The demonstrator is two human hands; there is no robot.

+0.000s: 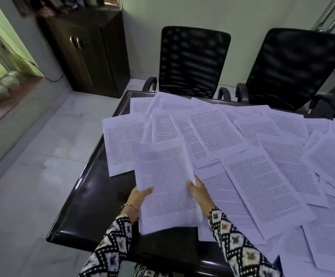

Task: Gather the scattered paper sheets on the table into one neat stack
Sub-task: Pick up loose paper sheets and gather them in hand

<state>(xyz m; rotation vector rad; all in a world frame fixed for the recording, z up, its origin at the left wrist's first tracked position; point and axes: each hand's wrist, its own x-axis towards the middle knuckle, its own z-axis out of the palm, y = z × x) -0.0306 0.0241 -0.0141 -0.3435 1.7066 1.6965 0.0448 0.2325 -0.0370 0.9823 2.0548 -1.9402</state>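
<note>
A thick stack of printed paper sheets (165, 188) is held above the near left part of the dark glossy table (86, 198). My left hand (137, 197) grips the stack's left edge, thumb on top. My right hand (199, 193) holds its right edge, pinching the upturned top sheet. Several loose printed sheets (262, 176) lie overlapping across the middle, far side and right of the table. One sheet (120, 144) hangs over the table's left edge.
Two black mesh office chairs (192, 60) (294, 66) stand at the table's far side. A dark wooden cabinet (86, 50) stands at the back left on the pale tiled floor (32, 156). The table's near left corner shows bare surface.
</note>
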